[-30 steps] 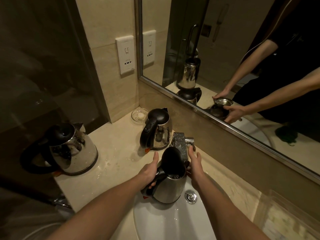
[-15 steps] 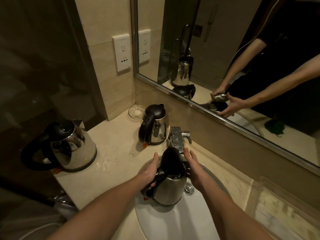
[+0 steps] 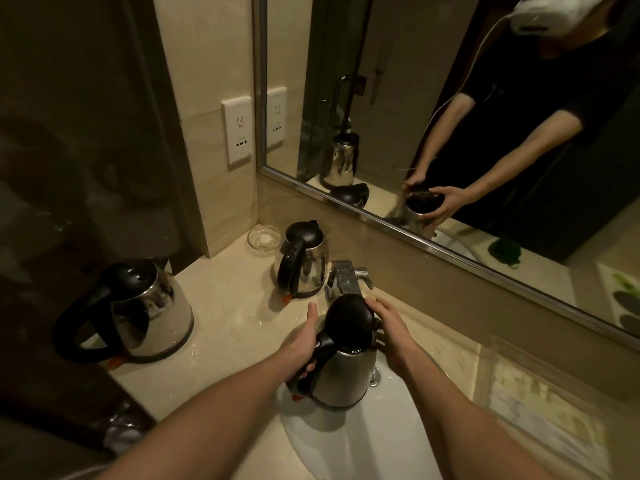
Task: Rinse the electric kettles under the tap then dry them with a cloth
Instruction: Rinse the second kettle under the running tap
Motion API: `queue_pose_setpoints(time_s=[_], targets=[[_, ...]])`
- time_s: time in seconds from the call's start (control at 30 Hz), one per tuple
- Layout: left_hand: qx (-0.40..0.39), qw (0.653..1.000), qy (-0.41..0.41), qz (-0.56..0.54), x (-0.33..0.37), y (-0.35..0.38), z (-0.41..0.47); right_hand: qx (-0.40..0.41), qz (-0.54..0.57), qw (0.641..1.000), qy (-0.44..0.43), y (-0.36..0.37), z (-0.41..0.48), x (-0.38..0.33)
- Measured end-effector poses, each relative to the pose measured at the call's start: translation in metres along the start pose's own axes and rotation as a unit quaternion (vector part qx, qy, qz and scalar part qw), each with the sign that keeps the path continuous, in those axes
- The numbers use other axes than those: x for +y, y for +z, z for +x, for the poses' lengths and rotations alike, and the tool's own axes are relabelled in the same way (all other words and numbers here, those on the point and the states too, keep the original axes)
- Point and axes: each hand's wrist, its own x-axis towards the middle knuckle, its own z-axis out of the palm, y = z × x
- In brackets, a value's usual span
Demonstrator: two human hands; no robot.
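A steel electric kettle [image 3: 346,372] with a black handle stands over the white sink [image 3: 346,441], its black lid [image 3: 349,315] raised. My left hand [image 3: 301,344] grips its handle. My right hand [image 3: 391,336] rests on the lid's right edge and the rim, fingers curved around it. The chrome tap [image 3: 346,277] is just behind the kettle; I cannot tell whether water runs. A second steel kettle [image 3: 304,261] stands beside the tap. A third, larger one [image 3: 138,310] is at the counter's left end.
A small glass dish [image 3: 264,238] sits in the counter corner below a wall socket [image 3: 238,133]. A large mirror [image 3: 450,98] runs behind the tap and shows a green cloth [image 3: 504,252] reflected. The beige counter [image 3: 235,317] is wet with drops.
The view has shifted down and right a little. My right hand has slid from beside the tap onto the lid's right side. The kettle stays in the sink.
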Motion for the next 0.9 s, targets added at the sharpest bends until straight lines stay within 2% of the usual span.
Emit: queue_pose_setpoints(time_s=[0.23,0.57,0.9], targets=[[0.013,0.999,0.025,-0.045,0.006,-0.04,-0.034,0.079,0.005,0.995,-0.057,0.041,-0.022,-0.021],[0.068,0.996,0.004,-0.056,-0.013,-0.124,-0.063,0.033,-0.063,0.993,-0.092,0.129,-0.047,-0.044],[0.117,0.984,-0.002,-0.138,-0.045,-0.188,-0.075,-0.018,-0.115,0.986,-0.122,0.208,-0.044,-0.04]])
